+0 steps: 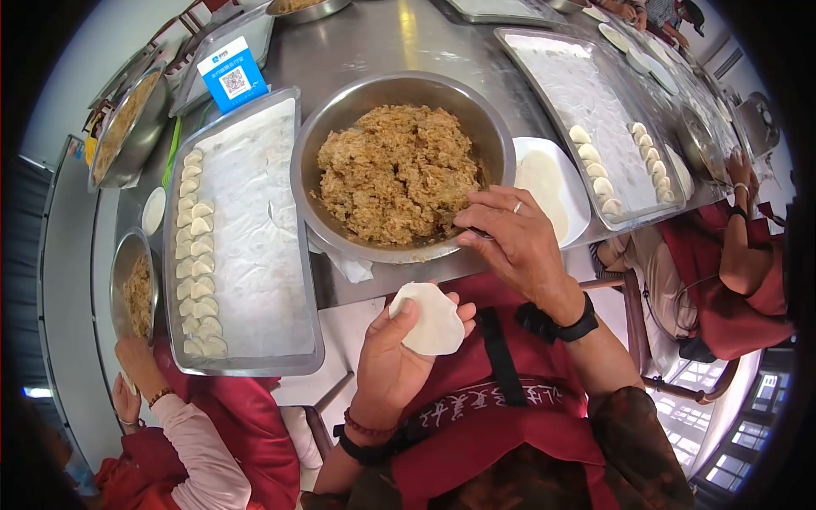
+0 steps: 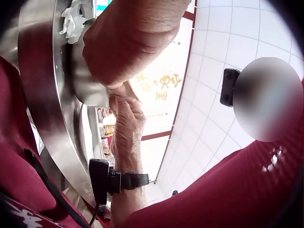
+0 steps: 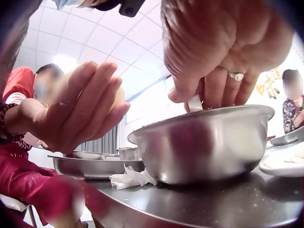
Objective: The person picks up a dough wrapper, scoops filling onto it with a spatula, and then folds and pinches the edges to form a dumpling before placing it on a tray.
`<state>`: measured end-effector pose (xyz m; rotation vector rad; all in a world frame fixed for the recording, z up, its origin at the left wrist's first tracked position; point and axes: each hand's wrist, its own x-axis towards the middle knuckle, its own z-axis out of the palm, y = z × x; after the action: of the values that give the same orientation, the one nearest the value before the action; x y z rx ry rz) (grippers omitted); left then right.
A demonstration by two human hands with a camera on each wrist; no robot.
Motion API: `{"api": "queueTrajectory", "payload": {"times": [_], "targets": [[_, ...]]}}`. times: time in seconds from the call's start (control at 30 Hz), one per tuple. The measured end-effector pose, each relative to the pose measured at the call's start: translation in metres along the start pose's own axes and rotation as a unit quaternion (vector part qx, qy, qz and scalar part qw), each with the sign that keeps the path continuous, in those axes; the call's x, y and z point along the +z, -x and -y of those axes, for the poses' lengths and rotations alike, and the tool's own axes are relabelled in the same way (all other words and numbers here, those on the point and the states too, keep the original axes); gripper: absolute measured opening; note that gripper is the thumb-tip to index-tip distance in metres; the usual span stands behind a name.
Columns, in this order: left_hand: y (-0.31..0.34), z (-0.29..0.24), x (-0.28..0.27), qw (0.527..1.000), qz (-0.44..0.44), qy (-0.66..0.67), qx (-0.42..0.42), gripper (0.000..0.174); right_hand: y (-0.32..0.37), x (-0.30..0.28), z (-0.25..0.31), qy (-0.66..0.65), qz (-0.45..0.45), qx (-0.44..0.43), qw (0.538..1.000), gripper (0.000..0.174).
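Trays (image 1: 255, 221) flank the bowl (image 1: 399, 92), the right hand (image 1: 523, 242) mostly hiding a likely spatula (image 3: 194, 103).

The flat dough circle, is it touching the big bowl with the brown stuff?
Apart. The head view shows it plainly: a strip of steel table lies visible between the dough circle and the big bowl.
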<state>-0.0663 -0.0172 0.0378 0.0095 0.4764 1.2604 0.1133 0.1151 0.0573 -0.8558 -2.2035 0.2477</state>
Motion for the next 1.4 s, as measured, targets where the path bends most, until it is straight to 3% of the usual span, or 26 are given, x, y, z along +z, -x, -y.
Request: {"api": "queueTrajectory", "payload": {"times": [0.07,0.17,0.27,0.37,0.47,0.67,0.87,0.97,1.17,1.27,1.4], "targets": [[0.0,-0.001,0.005,0.999,-0.032,-0.022,0.02,0.036,-0.004,0.0,-0.005,0.005,0.007,-0.016,1.0,0.014],[0.0,-0.004,0.005,0.997,-0.061,-0.031,0.033,0.034,-0.016,-0.023,-0.005,-0.049,-0.011,0.03,0.998,0.013],[0.0,-0.005,-0.004,0.997,-0.076,-0.023,0.02,0.033,-0.03,-0.037,-0.007,-0.116,-0.084,0.131,0.981,0.015],[0.0,-0.005,-0.002,0.996,-0.088,-0.018,0.014,0.033,-0.053,-0.035,-0.019,-0.086,-0.103,0.147,0.98,0.018],[-0.001,-0.004,-0.001,0.996,-0.088,-0.018,0.017,0.033,-0.069,-0.016,-0.039,-0.152,-0.09,0.164,0.971,0.021],[0.0,-0.005,-0.002,0.996,-0.08,-0.018,0.023,0.034,-0.085,0.009,-0.065,-0.225,-0.028,0.136,0.964,0.026],[-0.003,-0.005,0.001,0.997,-0.077,-0.021,0.023,0.034,-0.08,-0.002,-0.057,-0.238,0.038,0.19,0.952,0.027],[-0.004,-0.005,0.003,0.997,-0.072,-0.021,0.029,0.034,-0.071,-0.007,-0.048,-0.281,0.023,0.178,0.943,0.026],[-0.004,-0.008,0.009,0.996,-0.067,-0.029,0.042,0.035,-0.058,-0.016,-0.033,-0.218,0.05,0.15,0.963,0.022],[-0.004,-0.008,0.007,0.997,-0.062,-0.022,0.047,0.034,-0.054,-0.021,-0.023,-0.235,0.059,0.186,0.952,0.021],[-0.003,-0.009,0.008,0.996,-0.065,-0.024,0.051,0.034,-0.046,-0.012,-0.024,-0.218,0.044,0.135,0.966,0.02]]}}
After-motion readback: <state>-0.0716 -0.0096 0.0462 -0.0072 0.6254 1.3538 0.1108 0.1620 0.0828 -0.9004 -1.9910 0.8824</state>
